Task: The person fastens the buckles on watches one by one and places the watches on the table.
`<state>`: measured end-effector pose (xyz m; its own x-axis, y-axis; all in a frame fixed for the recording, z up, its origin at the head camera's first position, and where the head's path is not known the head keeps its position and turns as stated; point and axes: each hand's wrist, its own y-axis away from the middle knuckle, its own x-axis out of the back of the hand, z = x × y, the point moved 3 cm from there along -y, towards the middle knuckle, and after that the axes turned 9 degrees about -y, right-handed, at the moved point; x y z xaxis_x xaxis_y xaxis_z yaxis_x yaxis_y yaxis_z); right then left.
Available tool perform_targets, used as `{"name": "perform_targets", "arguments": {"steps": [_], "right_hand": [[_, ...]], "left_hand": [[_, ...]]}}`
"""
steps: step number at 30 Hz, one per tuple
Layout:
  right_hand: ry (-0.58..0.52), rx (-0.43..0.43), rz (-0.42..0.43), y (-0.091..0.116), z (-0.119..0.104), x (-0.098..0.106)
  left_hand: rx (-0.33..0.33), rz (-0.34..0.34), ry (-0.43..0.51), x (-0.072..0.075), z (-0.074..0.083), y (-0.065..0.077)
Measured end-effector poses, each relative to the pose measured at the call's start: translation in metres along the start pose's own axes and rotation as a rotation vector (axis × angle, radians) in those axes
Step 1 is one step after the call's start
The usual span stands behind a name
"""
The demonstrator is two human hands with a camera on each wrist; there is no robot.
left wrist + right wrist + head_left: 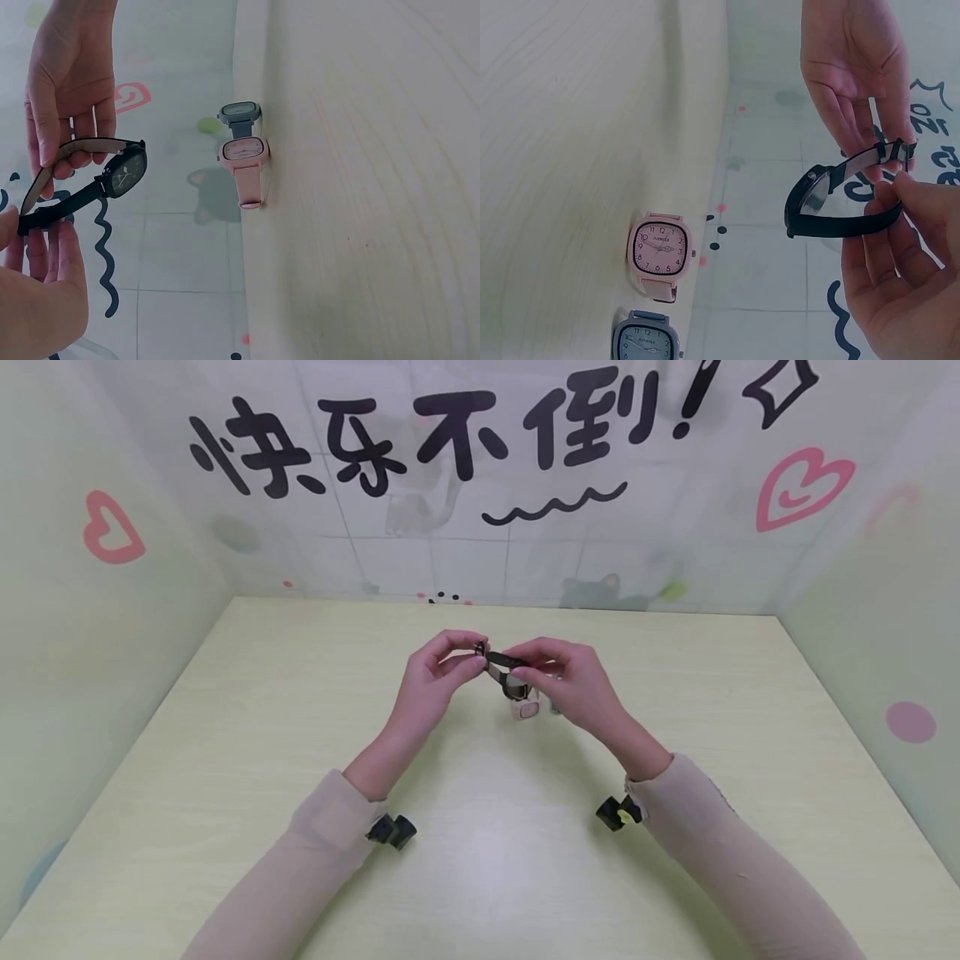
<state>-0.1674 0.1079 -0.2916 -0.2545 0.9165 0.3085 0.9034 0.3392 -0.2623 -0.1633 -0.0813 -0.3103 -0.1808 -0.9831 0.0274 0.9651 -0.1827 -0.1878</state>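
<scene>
A black wristwatch (516,687) is held up above the table between both hands, its strap unfastened. My left hand (431,685) pinches the buckle end of the strap between thumb and fingers. From the other side my right hand (577,685) pinches the longer strap piece near its tip, seen close to the buckle in the right wrist view. The dark dial (126,171) shows in the left wrist view. Below the held watch, a pink watch (660,249) and a grey-blue watch (646,346) stand side by side on the table, both partly covered in the head view.
The pale wood-grain table (480,860) meets a white back wall (465,560) with black lettering. Side walls with pink hearts enclose it left and right. A small black wrist camera (392,832) sits at the left sleeve, another black camera (619,812) at the right.
</scene>
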Motion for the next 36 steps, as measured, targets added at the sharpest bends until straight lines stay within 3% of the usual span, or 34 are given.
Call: {"name": "perform_targets", "arguments": {"steps": [17, 36], "right_hand": [[-0.026, 0.002, -0.004, 0.0006, 0.0021, -0.0038], [-0.023, -0.022, 0.006, 0.0039, 0.0007, 0.0019]], "left_hand": [[-0.018, 0.025, -0.044, -0.0005, -0.0002, 0.0015], [-0.033, 0.053, -0.013, 0.0040, 0.0014, 0.0037]]}}
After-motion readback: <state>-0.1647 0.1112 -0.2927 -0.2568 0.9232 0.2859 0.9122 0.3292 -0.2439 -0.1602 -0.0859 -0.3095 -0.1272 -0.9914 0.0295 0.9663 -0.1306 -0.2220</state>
